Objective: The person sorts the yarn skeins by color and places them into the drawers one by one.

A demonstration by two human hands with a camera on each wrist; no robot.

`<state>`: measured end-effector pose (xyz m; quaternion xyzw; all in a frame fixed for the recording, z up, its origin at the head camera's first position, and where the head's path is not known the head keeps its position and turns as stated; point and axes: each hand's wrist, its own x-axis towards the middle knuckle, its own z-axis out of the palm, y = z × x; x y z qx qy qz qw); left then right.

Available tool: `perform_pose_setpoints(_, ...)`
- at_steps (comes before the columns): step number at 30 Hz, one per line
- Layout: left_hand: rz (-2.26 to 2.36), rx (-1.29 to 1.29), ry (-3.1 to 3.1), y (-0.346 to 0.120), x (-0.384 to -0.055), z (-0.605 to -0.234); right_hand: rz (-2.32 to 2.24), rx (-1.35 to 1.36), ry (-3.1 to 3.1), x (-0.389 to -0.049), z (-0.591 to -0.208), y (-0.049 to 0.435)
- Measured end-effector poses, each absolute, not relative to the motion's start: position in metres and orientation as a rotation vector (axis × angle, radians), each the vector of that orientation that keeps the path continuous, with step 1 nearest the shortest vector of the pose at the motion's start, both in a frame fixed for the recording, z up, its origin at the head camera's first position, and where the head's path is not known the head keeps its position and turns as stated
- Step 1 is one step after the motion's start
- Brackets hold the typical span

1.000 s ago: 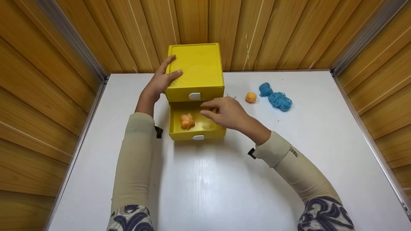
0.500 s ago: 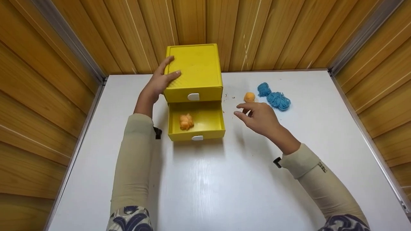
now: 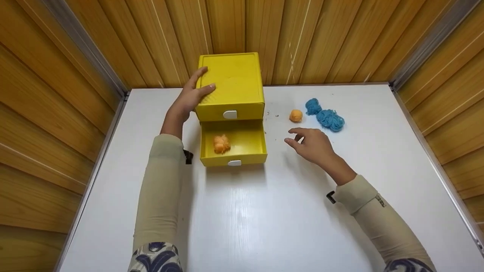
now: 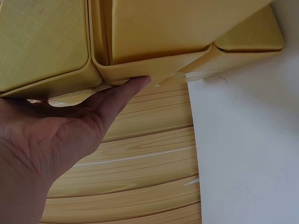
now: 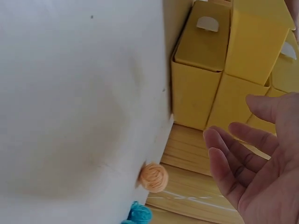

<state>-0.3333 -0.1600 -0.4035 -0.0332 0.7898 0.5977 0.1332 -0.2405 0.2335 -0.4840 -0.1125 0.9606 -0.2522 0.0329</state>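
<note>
Nearest on the desk [image 3: 227, 226], the lower drawer [image 3: 251, 159] stands open, an orange yarn bundle [image 3: 221, 144] lying in its left half. To its right the right hand [image 3: 314, 146] is held above the desk, its fingers loosely curved, thumb and forefinger apart, nothing held. Farther back, the yellow drawer unit [image 3: 234, 81] is steadied at its left edge by the left hand [image 3: 188, 96], the fingers spread and laid flat rather than clamped. Beyond the right hand, an orange yarn ball [image 3: 296, 116] sits just beside two blue yarn balls [image 3: 330, 120]. The orange ball is probably best approached from above and pinched lightly, so that strands are not pulled loose and the blue ones not nudged; the unit should be braced without being tipped. A small mark [image 3: 380, 200] on the right sleeve cannot be read; on the unit no brand or label is seen.
</note>
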Motion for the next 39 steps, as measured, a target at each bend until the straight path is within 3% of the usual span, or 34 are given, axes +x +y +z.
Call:
perform_pose_setpoints(28,1.757,-0.095,2.294,-0.163,-0.333,-0.403,-1.001,0.081,2.692,-0.339,-0.528,0.252)
perform_pose_setpoints(39,1.731,-0.132,2.279,-0.159,-0.334,-0.403,-1.04,0.165,2.713,-0.35,-0.527,0.243)
